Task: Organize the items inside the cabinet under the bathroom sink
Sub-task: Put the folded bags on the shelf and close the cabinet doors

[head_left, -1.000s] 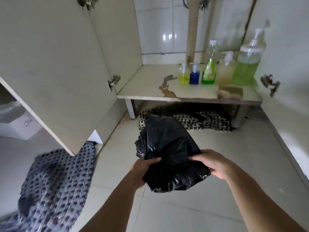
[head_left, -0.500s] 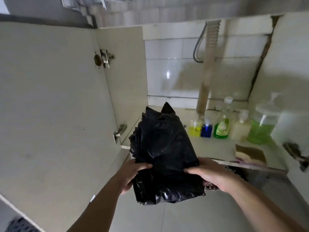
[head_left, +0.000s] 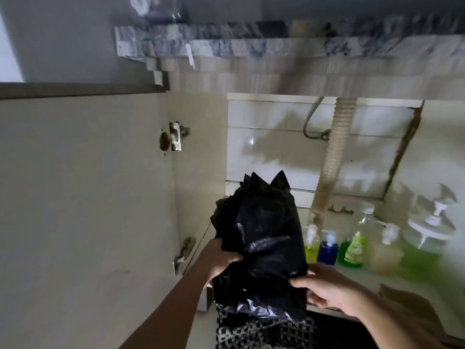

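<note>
I've got the black bag bundle (head_left: 264, 238) at six o'clock, in front of the open cabinet, left hand (head_left: 218, 260) and right hand (head_left: 327, 290) both gripping its sides. The slack plastic could swing into the bottles (head_left: 349, 250) at three o'clock and topple them.

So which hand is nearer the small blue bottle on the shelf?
Right. The right hand grips the black bag just below the blue bottle; the left hand grips the bag's far side.

Blurred countertop (head_left: 251, 44); patterned cloth (head_left: 251, 333), perhaps a mat, cut off below
</note>
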